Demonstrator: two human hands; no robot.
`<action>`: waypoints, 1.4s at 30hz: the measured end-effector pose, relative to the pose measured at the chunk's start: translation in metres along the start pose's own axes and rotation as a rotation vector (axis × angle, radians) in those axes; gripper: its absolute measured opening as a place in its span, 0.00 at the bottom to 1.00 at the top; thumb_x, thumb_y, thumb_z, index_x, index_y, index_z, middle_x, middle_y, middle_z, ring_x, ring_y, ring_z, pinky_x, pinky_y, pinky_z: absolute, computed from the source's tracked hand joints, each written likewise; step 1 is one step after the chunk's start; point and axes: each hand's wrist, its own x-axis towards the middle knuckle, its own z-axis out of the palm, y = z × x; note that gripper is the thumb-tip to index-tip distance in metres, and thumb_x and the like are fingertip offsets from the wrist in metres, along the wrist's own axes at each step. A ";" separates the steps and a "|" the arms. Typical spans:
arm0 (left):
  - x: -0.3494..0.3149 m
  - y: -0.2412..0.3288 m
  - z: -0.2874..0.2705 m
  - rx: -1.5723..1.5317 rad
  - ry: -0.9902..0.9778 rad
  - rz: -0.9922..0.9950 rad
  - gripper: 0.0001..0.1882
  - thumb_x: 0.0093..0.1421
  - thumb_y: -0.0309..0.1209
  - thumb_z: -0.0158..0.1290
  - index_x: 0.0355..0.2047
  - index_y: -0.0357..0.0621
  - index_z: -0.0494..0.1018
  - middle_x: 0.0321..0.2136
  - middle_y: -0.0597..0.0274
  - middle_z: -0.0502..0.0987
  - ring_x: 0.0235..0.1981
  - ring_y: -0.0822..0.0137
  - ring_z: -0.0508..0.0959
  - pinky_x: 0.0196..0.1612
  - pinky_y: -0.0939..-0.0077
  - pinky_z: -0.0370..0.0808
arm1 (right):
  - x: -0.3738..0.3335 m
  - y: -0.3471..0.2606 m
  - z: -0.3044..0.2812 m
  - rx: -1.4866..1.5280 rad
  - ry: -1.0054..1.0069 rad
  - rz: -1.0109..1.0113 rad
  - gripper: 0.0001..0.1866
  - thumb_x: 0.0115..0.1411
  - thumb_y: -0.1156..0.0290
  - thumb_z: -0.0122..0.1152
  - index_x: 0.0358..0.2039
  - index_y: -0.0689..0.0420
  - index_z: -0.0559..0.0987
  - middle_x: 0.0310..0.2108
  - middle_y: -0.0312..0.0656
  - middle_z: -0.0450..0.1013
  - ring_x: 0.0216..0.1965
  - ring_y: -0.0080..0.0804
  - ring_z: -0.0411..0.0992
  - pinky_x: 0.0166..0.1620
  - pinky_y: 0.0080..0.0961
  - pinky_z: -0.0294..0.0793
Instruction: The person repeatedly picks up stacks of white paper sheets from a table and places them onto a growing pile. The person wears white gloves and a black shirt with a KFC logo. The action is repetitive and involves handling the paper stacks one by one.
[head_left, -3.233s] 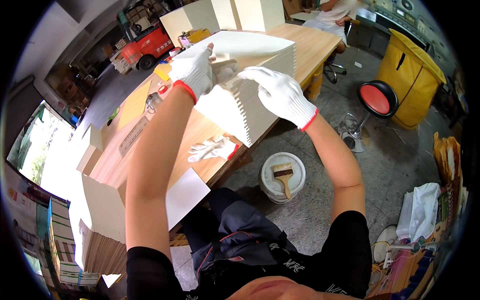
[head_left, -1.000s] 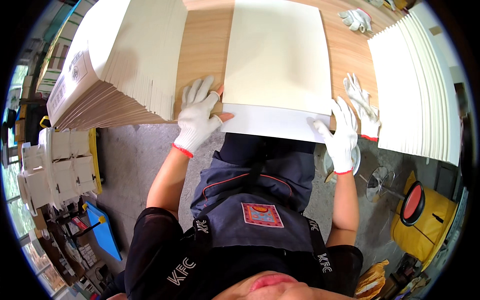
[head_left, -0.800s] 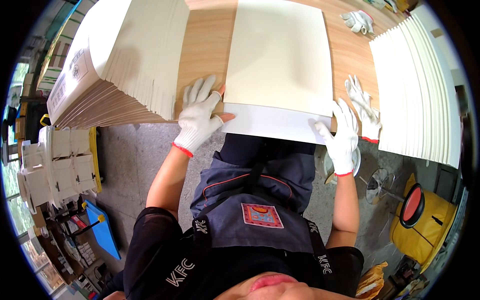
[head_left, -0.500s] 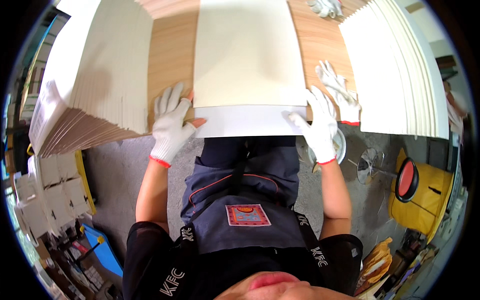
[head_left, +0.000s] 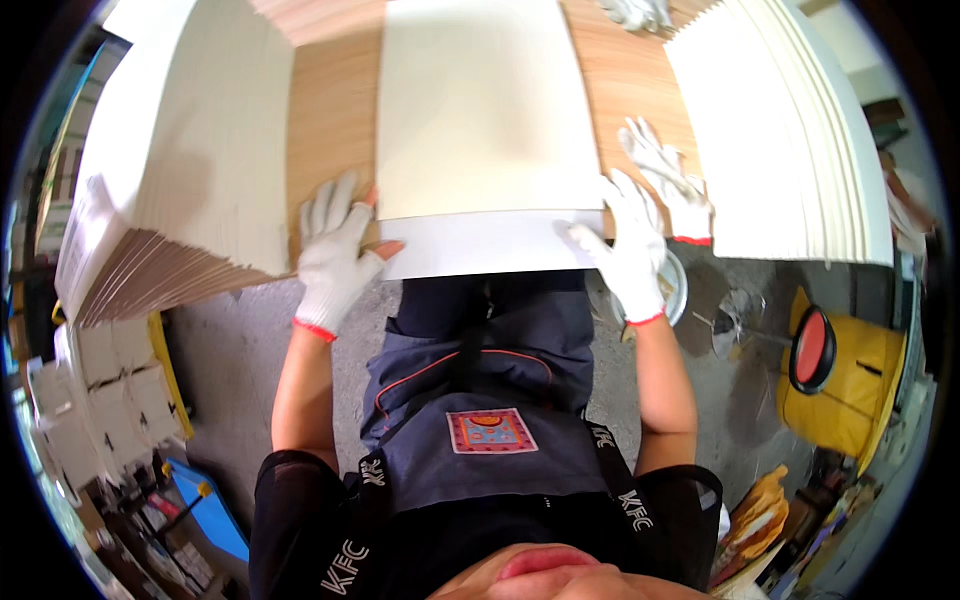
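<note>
Two gloved hands at work on one wooden table (head_left: 625, 85), and here's the layout: one cream panel (head_left: 480, 110) lies flat in the middle, with one white sheet (head_left: 485, 243) showing as a strip along its near edge, right at the table's front.

On the left side, the left hand (head_left: 341, 250) is open, fingers spread over the wood, its bare thumb tip at the sheet's left end; a second bare fingertip shows just beside the panel. Across to the right hand (head_left: 630, 245): open too, fingers stretched out along the panel's right edge, thumb over the sheet's right end. Neither hand is closed around anything.

Two stacks flank them, one left stack (head_left: 215, 150) and one right stack (head_left: 785, 140), both of many pale layers, too fine to count. Two spots hold spare gloves: a near glove (head_left: 668, 180) with a red cuff just beyond the right hand, and a far glove (head_left: 638, 12) cut off by the top edge; whether either is single or doubled, I cannot tell. Below, one bucket (head_left: 677, 290), partly hidden, one red-seated stool (head_left: 812, 349) and one yellow bag (head_left: 850, 400).
</note>
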 end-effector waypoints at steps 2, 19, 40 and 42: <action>0.002 0.004 -0.004 -0.008 0.013 0.005 0.35 0.49 0.50 0.65 0.53 0.44 0.74 0.66 0.47 0.62 0.66 0.42 0.59 0.68 0.46 0.53 | 0.000 0.001 -0.001 0.020 0.004 -0.001 0.36 0.52 0.46 0.70 0.55 0.58 0.76 0.58 0.51 0.70 0.60 0.52 0.67 0.61 0.47 0.63; 0.001 0.003 -0.005 -0.004 0.004 0.010 0.35 0.50 0.51 0.64 0.54 0.45 0.74 0.65 0.49 0.62 0.66 0.44 0.58 0.67 0.48 0.53 | 0.000 -0.004 -0.003 0.028 -0.042 0.046 0.38 0.54 0.45 0.68 0.57 0.60 0.74 0.60 0.51 0.68 0.62 0.51 0.65 0.63 0.45 0.61; 0.002 0.000 0.001 -0.025 0.083 0.024 0.33 0.47 0.47 0.67 0.50 0.44 0.74 0.64 0.48 0.64 0.65 0.44 0.61 0.66 0.49 0.56 | -0.004 0.005 0.007 -0.010 0.089 -0.040 0.37 0.52 0.47 0.71 0.55 0.59 0.75 0.57 0.50 0.71 0.58 0.49 0.69 0.61 0.44 0.65; 0.002 0.008 -0.004 -0.098 0.094 0.048 0.35 0.45 0.45 0.69 0.52 0.47 0.73 0.62 0.52 0.66 0.64 0.46 0.63 0.64 0.53 0.61 | -0.004 0.001 0.004 -0.009 0.080 0.000 0.40 0.53 0.46 0.69 0.59 0.61 0.73 0.57 0.52 0.71 0.59 0.49 0.68 0.61 0.45 0.65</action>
